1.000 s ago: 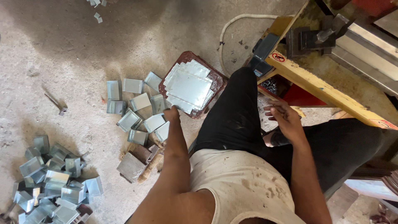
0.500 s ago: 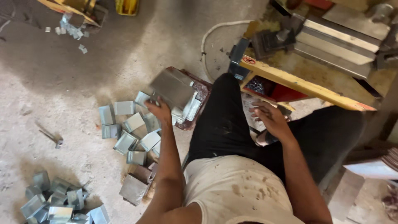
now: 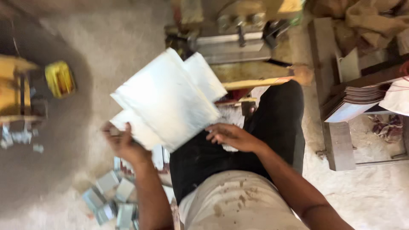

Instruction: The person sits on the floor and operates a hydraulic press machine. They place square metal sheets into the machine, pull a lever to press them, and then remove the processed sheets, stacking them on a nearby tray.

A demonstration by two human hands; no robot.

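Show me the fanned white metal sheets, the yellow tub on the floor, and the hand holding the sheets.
Fanned white metal sheets (image 3: 166, 100), head view, centre of top sheet.
Yellow tub (image 3: 59, 79), head view, its side.
Left hand (image 3: 123, 142), head view, back of hand.

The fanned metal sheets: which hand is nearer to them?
Left. The left hand grips the metal sheets at their lower left corner; the right hand sits just beside their lower right edge.

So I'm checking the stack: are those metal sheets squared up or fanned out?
Fanned out: the metal sheets overlap at differing angles, corners splayed, gripped by the left hand.
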